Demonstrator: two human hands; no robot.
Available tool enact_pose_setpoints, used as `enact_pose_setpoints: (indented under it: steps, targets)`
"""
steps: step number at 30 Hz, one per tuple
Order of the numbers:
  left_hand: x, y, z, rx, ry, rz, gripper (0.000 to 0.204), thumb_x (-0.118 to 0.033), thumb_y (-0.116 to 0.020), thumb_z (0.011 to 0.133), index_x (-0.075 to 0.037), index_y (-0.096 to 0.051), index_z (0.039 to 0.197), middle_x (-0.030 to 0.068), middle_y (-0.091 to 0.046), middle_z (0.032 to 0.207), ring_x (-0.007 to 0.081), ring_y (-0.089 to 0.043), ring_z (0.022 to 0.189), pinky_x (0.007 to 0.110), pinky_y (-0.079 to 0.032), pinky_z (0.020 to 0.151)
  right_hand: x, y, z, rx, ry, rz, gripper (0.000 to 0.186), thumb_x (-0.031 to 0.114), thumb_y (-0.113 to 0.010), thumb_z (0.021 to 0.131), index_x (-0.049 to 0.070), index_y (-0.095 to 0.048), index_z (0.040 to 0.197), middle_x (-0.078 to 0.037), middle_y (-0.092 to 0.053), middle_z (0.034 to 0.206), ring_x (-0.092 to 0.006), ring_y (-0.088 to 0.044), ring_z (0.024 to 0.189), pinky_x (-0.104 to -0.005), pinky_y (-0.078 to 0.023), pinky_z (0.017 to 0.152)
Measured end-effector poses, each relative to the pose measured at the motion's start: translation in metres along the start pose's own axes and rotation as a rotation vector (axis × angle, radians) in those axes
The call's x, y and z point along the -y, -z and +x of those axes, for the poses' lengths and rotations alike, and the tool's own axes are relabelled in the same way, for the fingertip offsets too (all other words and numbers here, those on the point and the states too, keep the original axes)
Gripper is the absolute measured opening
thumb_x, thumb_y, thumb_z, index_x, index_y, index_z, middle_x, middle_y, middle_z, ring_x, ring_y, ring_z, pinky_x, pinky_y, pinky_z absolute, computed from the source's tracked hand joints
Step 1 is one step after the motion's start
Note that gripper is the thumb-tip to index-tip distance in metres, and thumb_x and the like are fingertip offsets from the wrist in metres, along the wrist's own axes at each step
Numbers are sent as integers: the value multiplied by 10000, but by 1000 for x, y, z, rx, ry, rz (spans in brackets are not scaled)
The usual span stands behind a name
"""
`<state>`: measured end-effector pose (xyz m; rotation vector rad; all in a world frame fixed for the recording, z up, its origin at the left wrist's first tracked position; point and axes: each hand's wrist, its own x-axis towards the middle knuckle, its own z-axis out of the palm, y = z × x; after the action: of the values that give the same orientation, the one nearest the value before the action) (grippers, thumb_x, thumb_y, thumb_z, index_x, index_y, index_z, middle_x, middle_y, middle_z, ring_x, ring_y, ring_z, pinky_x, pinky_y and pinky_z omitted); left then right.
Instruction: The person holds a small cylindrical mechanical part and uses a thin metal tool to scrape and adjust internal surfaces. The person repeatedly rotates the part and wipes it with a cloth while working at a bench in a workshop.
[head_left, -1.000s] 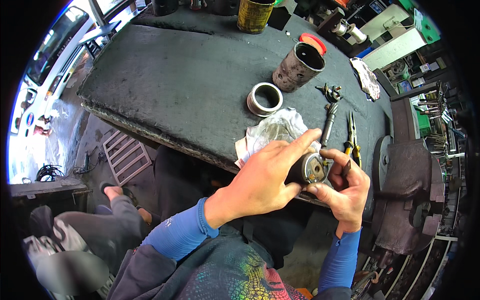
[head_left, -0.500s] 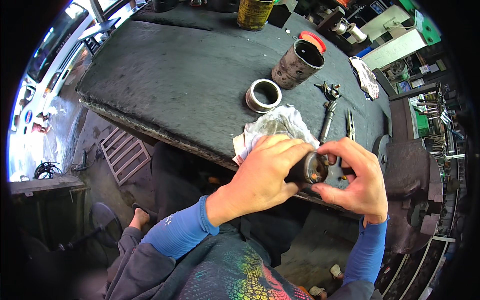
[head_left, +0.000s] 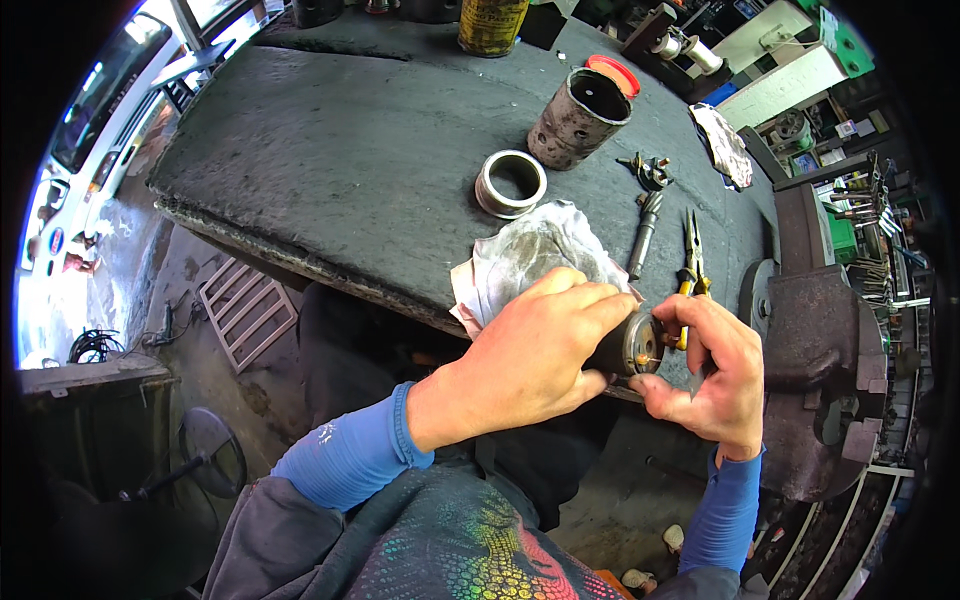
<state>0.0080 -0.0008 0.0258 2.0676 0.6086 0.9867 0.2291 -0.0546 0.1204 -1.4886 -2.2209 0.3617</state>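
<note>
Head view: right hand (head_left: 715, 370) has moved slightly left and down vs half a second ago, and the yellow handles of the pliers (head_left: 694, 265) show again. Bench items sit a touch left and higher; I read that as camera shift.

Left hand (head_left: 520, 350) is wrapped round the dark cylindrical part (head_left: 643, 345), fingers over the top, thumb below. Right index and thumb stand apart across its end face, near the rim; can't tell from here if they're gripping or just touching. Part is held at the bench's near edge, just right of the cloth (head_left: 545, 248).

Print: yellow tin (head_left: 490, 28) has dark lettering, cut off at the top; left sleeve (head_left: 345, 455) has a small white mark I can't make out.
</note>
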Motion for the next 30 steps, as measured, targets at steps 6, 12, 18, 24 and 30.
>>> enact_pose_setpoints:
  steps: [6, 12, 18, 24, 30]
  targets:
    - [3, 0, 0, -4, 10, -4, 680, -121, -885, 709, 15, -699, 1349, 203, -739, 1293, 408, -682, 1200, 475, -540, 1060, -4, -5, 0, -16, -32, 31, 595, 243, -942, 651, 34, -746, 1173, -59, -695, 899, -157, -548, 653, -312, -458, 595]
    - [11, 6, 5, 20, 32, -78, 677, -138, -879, 682, 16, -729, 1324, 207, -767, 1233, 398, -703, 1145, 466, -551, 1042, -5, -3, 8, 14, -121, 145, 584, 202, -943, 624, 27, -770, 1154, -28, -682, 898, -126, -478, 669, -293, -386, 592]
    - [-1, 20, 7, 10, 131, -150, 697, -213, -957, 686, 1, -766, 1321, 197, -784, 1141, 346, -723, 1074, 428, -563, 993, 5, 14, 22, 106, -347, 352, 627, 246, -966, 649, -4, -770, 1189, 28, -690, 942, -15, -390, 648, -220, -317, 596]
    - [-6, 27, 5, 12, 150, -156, 732, -247, -985, 679, 24, -768, 1324, 198, -784, 1127, 317, -731, 1064, 416, -570, 972, 4, 18, 25, 144, -376, 476, 662, 277, -980, 667, -20, -772, 1220, 47, -641, 896, 5, -358, 620, -204, -337, 618]
    - [-14, 31, -1, -10, 158, -148, 746, -256, -990, 669, 29, -767, 1321, 200, -785, 1130, 318, -734, 1077, 416, -576, 970, 12, 20, 26, 148, -370, 520, 699, 275, -991, 649, -33, -767, 1236, 53, -588, 846, -1, -349, 606, -216, -372, 666]
